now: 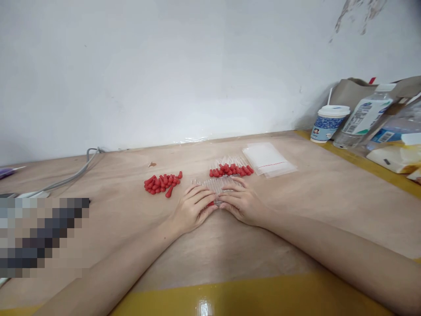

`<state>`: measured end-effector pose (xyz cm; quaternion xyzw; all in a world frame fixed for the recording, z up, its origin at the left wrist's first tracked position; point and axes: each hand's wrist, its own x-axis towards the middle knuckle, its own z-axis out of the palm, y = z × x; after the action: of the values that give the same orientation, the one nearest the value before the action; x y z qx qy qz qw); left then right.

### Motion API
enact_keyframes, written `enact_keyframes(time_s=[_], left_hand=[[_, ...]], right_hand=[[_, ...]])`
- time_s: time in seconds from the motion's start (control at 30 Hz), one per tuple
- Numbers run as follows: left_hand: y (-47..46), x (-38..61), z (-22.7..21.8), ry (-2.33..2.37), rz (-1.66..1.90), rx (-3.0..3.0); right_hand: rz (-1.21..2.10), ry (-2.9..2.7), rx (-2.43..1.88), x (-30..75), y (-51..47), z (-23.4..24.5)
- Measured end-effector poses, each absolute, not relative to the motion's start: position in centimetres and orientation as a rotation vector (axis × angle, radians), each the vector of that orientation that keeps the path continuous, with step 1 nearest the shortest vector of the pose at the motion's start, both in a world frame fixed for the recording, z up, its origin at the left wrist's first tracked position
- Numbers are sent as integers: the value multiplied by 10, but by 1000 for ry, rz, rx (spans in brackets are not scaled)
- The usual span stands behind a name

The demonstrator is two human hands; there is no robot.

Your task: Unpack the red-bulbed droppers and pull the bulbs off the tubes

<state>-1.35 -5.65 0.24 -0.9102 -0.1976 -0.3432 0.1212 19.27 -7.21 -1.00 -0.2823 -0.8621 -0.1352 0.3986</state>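
A row of clear glass dropper tubes (215, 186) lies on the table in front of me. My left hand (194, 208) is curled over its left end, fingers on top and thumb at the near edge. From the other side, my right hand (241, 202) closes round the right end, the two thumbs almost meeting. A bit of red rubber bulb (211, 203) shows by my left thumb, mostly hidden. Just behind the tubes lie several droppers with red bulbs (232, 170), their clear stems pointing away. Loose red rubber bulbs (161, 183) form a pile to the left.
Clear plastic bags (268, 159) are stacked at the back right. A paper cup (329, 124), a plastic bottle (366, 116) and other packaging stand at the far right. On the left runs a grey cable (74, 176); a blurred-out patch covers the area below it.
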Motion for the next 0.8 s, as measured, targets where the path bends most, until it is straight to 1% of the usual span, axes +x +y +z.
enact_keyframes(time_s=[0.33,0.8], left_hand=[[-62,-12,9,-471,-907,-2630],[-66,-19,9,-504,-915,-2678]], right_hand=[[-341,-2224,-567,195,-75,-7],[-492,-2191,-475,198,-81,-4]])
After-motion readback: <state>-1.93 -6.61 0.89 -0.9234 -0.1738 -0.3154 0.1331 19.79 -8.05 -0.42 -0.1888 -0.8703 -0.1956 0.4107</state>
